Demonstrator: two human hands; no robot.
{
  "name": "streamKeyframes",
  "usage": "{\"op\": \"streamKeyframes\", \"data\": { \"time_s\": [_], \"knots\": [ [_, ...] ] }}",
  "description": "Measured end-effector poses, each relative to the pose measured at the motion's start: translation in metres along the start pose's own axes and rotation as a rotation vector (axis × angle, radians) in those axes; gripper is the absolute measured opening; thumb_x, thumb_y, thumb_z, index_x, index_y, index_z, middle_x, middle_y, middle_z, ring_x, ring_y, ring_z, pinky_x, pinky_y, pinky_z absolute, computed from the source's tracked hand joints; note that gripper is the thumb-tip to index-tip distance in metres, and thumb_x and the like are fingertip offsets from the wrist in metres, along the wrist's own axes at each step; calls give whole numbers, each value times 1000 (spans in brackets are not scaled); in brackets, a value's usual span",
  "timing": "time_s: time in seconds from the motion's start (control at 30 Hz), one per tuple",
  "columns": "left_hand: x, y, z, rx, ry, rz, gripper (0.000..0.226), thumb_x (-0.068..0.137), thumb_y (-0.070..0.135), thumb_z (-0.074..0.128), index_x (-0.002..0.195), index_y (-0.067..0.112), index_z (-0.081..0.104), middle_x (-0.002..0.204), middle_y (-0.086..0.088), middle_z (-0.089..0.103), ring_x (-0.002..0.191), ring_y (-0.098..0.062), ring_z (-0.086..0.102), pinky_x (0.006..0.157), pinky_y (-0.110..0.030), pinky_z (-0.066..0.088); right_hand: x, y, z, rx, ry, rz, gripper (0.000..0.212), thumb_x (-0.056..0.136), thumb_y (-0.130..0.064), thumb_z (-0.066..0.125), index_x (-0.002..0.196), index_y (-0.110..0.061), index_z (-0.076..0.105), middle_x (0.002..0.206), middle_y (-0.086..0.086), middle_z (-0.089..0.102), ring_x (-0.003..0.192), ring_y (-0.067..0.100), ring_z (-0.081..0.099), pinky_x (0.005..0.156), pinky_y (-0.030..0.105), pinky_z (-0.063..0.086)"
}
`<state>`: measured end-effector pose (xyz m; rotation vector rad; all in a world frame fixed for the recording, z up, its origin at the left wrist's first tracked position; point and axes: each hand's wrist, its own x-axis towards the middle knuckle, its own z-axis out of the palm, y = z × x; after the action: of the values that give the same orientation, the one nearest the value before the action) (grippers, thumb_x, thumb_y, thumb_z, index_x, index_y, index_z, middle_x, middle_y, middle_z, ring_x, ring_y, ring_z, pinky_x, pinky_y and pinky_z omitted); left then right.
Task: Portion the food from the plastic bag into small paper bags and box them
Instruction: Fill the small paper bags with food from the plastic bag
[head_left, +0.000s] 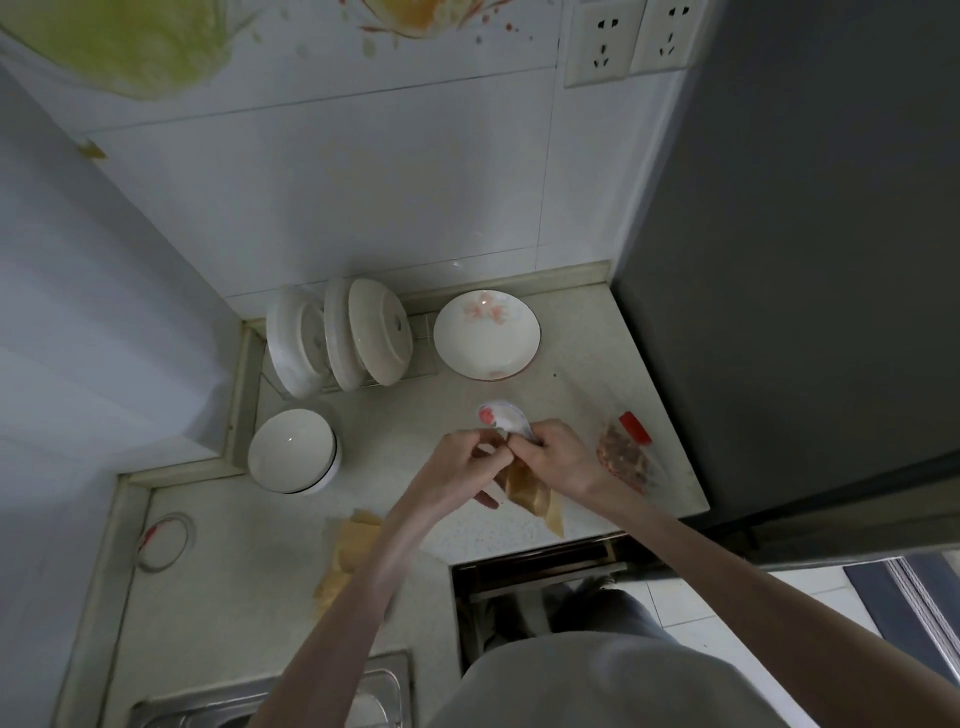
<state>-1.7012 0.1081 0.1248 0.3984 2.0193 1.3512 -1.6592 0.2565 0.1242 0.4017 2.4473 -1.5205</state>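
Both hands meet above the middle of the counter (291, 582). The right hand (553, 457) has its fingers curled round the handle of a white spoon (506, 415) with a red mark at its bowl end, the bowl pointing away from the person. The left hand (462, 462) pinches the upper edge of a small brown paper bag (530, 493), which hangs below the two hands with its lower end close to the counter surface; the fingers are motion-blurred, so the exact hold on the bag's mouth cannot be made out. Just to the right of the right wrist lies the clear plastic bag (621, 452) of reddish-brown food, resting on the counter with a red clip (635, 427) at its far end. More brown paper bags (348, 551) lie on the counter near the left forearm, partly hidden by it. Further out, a white bowl (292, 451) stands to the left, a shallow flowered dish (487, 334) sits toward the wall, and plates stand on edge in a dish rack (340, 335) in the corner. The rim of a steel sink (384, 675) shows at the bottom edge.
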Motion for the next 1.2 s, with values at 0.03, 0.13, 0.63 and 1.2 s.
{"op": "streamKeyframes", "data": {
  "time_s": [0.03,0.13,0.63,1.2],
  "knots": [
    [1,3,-2,7,-21,26,22,89,31,53,96,19,70,83,0,72,76,-12,71,53,-26,57,2,-4,-3,26,-10,0,37,92,-19,53,55,-20,52,49,-8,51,38,-2,44,43,15,36],
    [5,13,-6,-27,-21,74,29,93,30,48,99,13,71,79,-7,71,73,-21,69,51,-29,56,9,-15,-13,90,-19,-43,38,88,-17,52,50,-19,51,38,-9,49,35,3,45,41,18,37],
    [14,41,-14,-66,-142,40,31,91,28,51,65,12,53,49,1,42,46,-13,42,41,-23,39,19,-23,-25,149,34,-118,44,87,-6,49,45,-16,45,40,0,44,33,8,40,40,21,32],
    [35,44,-17,572,256,76,18,80,29,64,69,15,63,67,-2,60,66,-18,56,57,-28,40,21,-34,-47,-260,154,-274,51,80,-11,60,40,-24,32,40,-8,34,36,3,33,42,21,22]
  ]
}}
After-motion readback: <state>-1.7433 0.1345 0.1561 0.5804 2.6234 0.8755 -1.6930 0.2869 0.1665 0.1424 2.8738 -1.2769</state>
